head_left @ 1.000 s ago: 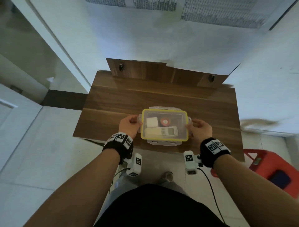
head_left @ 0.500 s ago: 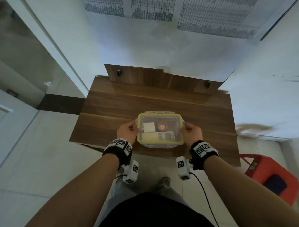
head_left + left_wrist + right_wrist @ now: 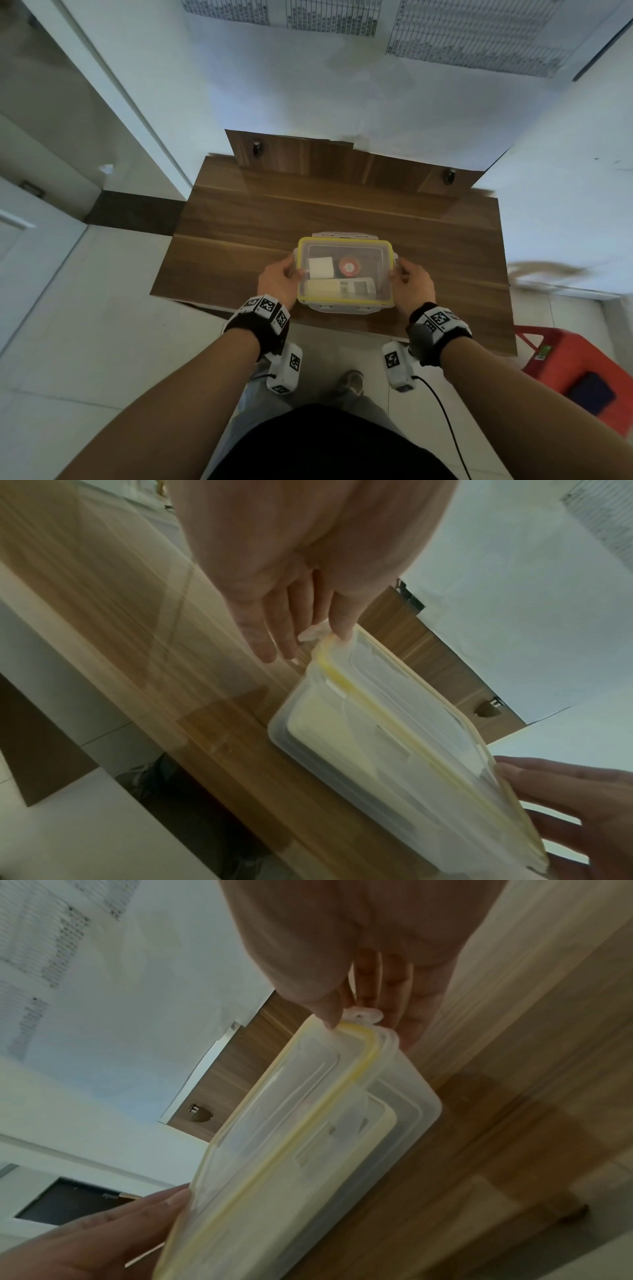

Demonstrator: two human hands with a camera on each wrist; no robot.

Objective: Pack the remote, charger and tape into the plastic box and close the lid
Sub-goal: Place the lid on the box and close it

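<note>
Left hand (image 3: 278,283), right hand (image 3: 413,286) grip lidded plastic box (image 3: 344,303) ends.

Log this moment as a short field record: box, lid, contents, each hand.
box: plastic box on wooden table
lid: yellow-rimmed lid on the box; far latch flap sticks out flat
contents: remote, charger, tape inside
left hand: pinches left side latch
right hand: pinches right side latch
</note>
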